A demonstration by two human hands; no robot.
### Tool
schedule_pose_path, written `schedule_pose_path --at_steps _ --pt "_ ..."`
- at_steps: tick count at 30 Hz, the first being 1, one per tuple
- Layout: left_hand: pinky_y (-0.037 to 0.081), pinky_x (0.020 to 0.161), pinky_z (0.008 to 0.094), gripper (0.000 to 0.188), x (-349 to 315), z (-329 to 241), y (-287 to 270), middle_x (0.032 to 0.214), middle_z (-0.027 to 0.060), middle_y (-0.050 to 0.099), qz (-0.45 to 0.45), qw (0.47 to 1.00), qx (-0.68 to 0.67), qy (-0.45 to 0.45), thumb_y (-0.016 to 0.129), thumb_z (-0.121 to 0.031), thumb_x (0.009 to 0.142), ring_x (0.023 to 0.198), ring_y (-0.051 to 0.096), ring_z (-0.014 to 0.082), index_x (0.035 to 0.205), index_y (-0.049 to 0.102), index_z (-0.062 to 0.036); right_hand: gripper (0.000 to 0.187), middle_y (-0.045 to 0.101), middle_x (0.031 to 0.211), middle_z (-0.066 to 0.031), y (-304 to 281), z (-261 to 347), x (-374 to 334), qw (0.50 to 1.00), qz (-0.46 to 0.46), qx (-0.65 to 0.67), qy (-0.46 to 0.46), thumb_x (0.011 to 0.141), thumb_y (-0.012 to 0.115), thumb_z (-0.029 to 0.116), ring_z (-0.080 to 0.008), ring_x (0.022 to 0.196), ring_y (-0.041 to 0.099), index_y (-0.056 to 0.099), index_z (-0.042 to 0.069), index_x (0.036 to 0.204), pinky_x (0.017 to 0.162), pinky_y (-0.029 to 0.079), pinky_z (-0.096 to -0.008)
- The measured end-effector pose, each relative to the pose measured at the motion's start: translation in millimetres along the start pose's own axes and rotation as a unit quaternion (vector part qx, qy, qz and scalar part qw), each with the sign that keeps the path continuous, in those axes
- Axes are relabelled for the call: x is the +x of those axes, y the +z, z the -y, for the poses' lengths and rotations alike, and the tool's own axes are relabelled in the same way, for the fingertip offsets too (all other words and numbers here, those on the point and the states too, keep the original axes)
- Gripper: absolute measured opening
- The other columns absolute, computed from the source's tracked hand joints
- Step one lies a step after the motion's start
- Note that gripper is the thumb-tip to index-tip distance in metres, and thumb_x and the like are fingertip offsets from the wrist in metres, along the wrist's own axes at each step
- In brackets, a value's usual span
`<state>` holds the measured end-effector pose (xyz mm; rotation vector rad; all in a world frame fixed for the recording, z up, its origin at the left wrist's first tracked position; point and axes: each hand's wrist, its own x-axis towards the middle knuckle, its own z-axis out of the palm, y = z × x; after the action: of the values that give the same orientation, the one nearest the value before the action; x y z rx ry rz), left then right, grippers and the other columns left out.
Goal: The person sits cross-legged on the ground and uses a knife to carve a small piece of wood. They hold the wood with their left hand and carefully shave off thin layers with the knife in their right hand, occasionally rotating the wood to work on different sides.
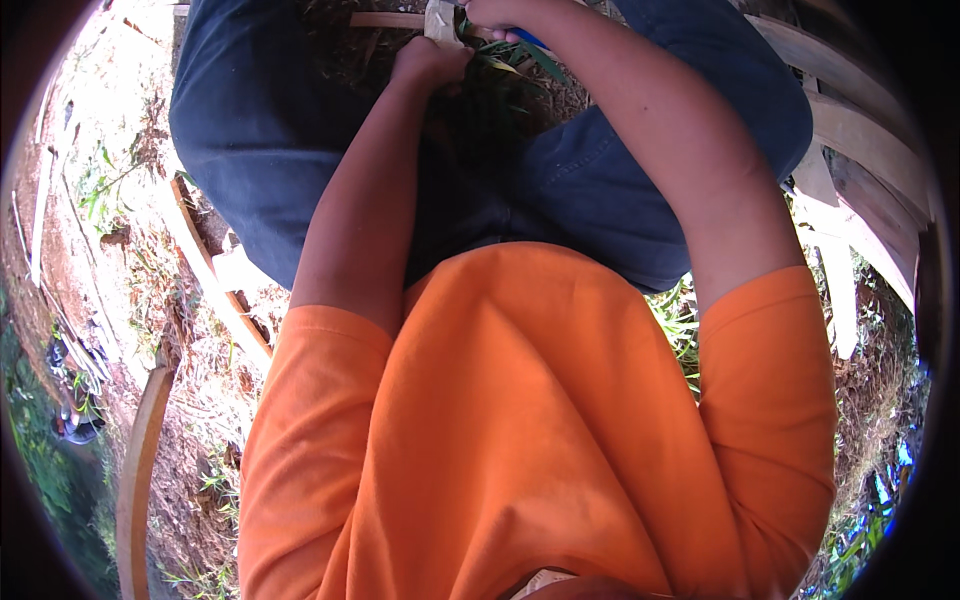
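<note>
My left hand [435,62] is near the top edge of the view, between my bent knees. Its fingers are closed on a pale, flat piece that looks like wood [440,20], whose upper end is cut off by the frame. Close to its right, my right hand [492,12] is also closed and partly outside the picture. A narrow blue object [527,38] sticks out from under the right hand, pointing down and to the right. Its other end is hidden, so I cannot tell its kind.
A thin wooden strip [385,19] lies beyond my left hand. Green blades of grass [540,64] grow below my right hand. Long wooden slats [865,140] are at the right, with more strips [215,275] on the sunlit ground at the left. A curved board [142,480] lies at lower left.
</note>
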<state>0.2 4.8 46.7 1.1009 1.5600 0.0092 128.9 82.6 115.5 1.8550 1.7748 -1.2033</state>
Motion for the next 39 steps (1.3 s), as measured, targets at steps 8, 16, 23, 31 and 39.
schedule_pose_path --at_steps 8,16,23,31,39 --pt "0.057 0.085 0.0374 0.049 12.4 10.0 9.2 0.089 0.0118 0.077 0.001 1.000 -0.001 0.001 0.076 -0.047 0.081 0.092 0.075 0.0257 0.100 0.075 -0.0019 0.013 0.068 0.064 -0.0171 -5.3 1.7 7.0 0.999 0.037 -0.029 0.022 0.083 0.060 0.004 -0.0281 0.050 0.066 0.073 0.000 0.084 0.048 0.055 -0.0411" --pt "0.057 0.085 0.0350 0.047 -5.0 -4.5 0.4 0.087 0.0075 0.077 0.032 0.999 0.001 0.001 0.074 -0.048 0.084 0.083 0.076 0.0219 0.095 0.075 -0.0033 0.025 0.072 0.109 -0.0222 30.0 15.1 24.9 0.984 -0.116 -0.138 0.004 0.088 0.063 0.016 -0.0389 0.103 0.070 0.076 0.003 0.104 0.088 0.057 -0.0488" --pt "0.056 0.087 0.0358 0.054 -3.2 -7.8 -2.6 0.090 0.0130 0.077 0.029 0.999 -0.015 0.011 0.074 -0.053 0.082 0.088 0.075 0.0242 0.097 0.074 -0.0012 0.029 0.069 0.119 -0.0238 49.1 2.1 44.7 0.973 -0.190 0.036 0.123 0.090 0.060 0.016 -0.0394 0.114 0.067 0.074 0.001 0.111 0.094 0.055 -0.0499" --pt "0.059 0.082 0.0364 0.061 8.3 10.6 10.4 0.101 0.0182 0.075 0.040 0.998 -0.054 -0.014 0.082 -0.049 0.077 0.090 0.075 0.0273 0.108 0.073 0.0022 0.025 0.074 0.084 -0.0171 -1.6 -25.2 31.0 0.983 -0.163 -0.076 -0.024 0.091 0.062 0.014 -0.0330 0.070 0.072 0.074 0.008 0.112 0.063 0.058 -0.0447" --pt "0.058 0.072 0.0358 0.055 -4.6 10.0 1.6 0.079 0.0109 0.075 0.014 0.997 -0.070 -0.010 0.083 -0.049 0.078 0.067 0.072 0.0195 0.095 0.074 0.0027 0.030 0.069 0.066 -0.0119 -22.8 7.1 -34.1 0.999 -0.026 -0.006 -0.024 0.093 0.056 0.011 -0.0211 0.045 0.062 0.073 0.012 0.118 0.042 0.051 -0.0376"
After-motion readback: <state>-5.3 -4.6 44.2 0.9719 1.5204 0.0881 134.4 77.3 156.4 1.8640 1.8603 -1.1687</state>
